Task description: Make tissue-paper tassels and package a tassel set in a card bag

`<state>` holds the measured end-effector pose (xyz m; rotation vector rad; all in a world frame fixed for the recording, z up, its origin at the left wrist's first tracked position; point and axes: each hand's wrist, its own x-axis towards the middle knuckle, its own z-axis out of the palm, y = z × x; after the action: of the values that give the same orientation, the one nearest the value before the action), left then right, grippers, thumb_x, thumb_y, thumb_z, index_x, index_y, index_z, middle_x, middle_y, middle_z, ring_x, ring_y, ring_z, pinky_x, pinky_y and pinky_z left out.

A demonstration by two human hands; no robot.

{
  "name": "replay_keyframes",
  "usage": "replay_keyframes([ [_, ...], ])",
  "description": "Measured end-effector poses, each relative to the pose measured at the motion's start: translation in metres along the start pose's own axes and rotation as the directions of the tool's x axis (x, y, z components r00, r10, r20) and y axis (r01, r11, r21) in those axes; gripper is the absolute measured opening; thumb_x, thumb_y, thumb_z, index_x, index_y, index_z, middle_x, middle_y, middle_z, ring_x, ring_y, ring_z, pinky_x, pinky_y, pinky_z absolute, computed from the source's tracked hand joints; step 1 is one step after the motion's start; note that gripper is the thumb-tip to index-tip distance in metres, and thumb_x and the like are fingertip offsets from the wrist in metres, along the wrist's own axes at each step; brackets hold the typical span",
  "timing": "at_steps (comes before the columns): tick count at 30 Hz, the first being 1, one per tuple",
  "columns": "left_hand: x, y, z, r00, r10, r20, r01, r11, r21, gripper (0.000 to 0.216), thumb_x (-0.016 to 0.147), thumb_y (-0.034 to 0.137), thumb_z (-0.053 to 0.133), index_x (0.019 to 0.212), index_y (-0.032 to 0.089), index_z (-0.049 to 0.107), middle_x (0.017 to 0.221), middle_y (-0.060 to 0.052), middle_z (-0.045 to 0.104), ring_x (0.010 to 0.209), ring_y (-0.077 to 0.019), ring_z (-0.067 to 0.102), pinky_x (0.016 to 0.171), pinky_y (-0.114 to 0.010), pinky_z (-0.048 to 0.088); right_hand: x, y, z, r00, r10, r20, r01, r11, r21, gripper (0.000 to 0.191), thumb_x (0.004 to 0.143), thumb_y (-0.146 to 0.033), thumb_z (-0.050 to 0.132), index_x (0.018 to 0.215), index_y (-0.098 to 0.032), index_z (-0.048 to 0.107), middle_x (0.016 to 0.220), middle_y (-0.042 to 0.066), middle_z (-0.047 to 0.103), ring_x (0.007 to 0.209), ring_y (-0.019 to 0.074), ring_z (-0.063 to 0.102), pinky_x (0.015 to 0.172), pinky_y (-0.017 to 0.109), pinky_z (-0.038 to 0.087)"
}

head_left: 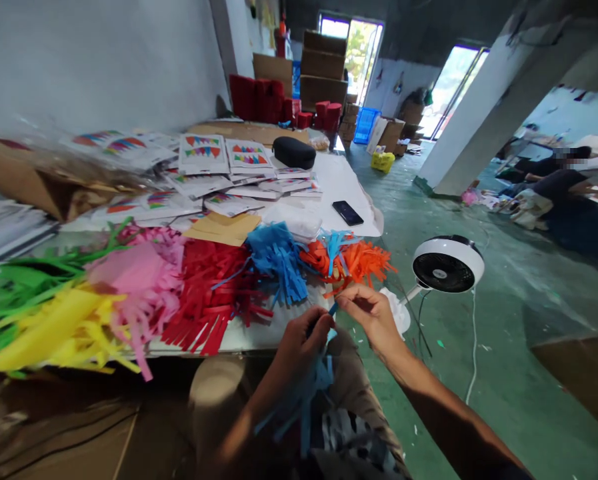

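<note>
Over my lap, my left hand (306, 333) is closed around a blue paper tassel (320, 380), whose cut strips dangle below the fist. Thumb and fingertips of my right hand (369, 310) pinch the narrow blue top that sticks out above the left hand. On the table just beyond lie fringed paper bundles: orange (363, 259) with a few light blue strips on it, blue (281, 260), red (209, 287), pink (141, 270), yellow (61, 330) and green (29, 283). The orange bundle is nearest my right hand.
Printed packets (203, 155) spread across the back of the table, with a black case (293, 153), a phone (347, 213) and brown paper (223, 228). A white fan (447, 265) stands at the right, its cord (473, 347) on the floor. Another person (553, 183) sits far right.
</note>
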<state>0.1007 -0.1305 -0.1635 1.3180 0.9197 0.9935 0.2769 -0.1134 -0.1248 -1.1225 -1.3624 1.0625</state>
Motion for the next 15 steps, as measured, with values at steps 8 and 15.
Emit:
replay_keyframes([
  [8,0.016,0.005,-0.011,0.996,0.082,-0.024,-0.077,0.983,0.168,0.034,0.099,0.049,0.059,0.095,0.017,0.07,0.076,0.001,0.059,0.068,-0.0127,0.05,0.062,-0.025,0.038,0.038,-0.002,-0.009,0.99,-0.047,0.133,0.07,0.983,-0.17,0.047,0.096,-0.054,0.067,0.063,-0.021,0.068,0.054,0.001,0.059,0.052,0.0144,0.053,0.049,0.026,0.042],
  [15,0.03,0.021,-0.077,0.931,0.295,-0.213,-0.176,0.877,0.447,0.026,0.1,0.04,0.059,0.098,0.02,0.074,0.096,-0.005,0.076,0.088,-0.0193,0.069,0.079,-0.029,0.05,0.112,-0.027,-0.036,0.634,-0.733,-0.247,0.49,0.627,-0.605,0.029,0.103,-0.036,0.058,0.116,-0.02,0.078,0.116,0.014,0.076,0.094,0.024,0.074,0.082,0.041,0.06],
])
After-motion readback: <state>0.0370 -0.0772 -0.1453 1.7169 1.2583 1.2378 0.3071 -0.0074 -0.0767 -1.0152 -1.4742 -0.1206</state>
